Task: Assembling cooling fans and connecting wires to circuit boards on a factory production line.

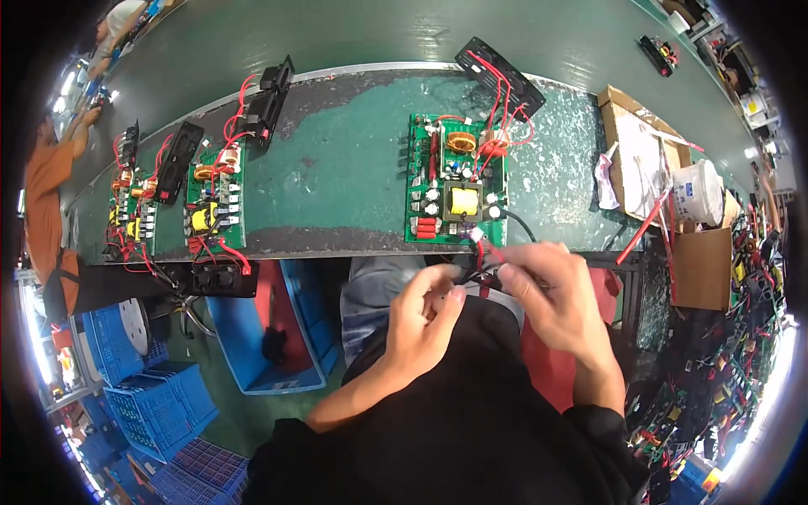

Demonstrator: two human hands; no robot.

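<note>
I had the left hand [423, 317] pinching dark wires [475, 275] just off the near edge of the table [337, 172], and the right hand [551, 290] grasping them too, though I could not tell exactly which strands. The green circuit board [457, 177] lay on the table just beyond, red wires [502, 105] linking it to a black panel [515, 82]

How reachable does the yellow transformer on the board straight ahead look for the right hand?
Probably yes: the transformer faces up just beyond the right hand, and nothing seems to cover its top. The hand looks busy with wires, though.
</note>
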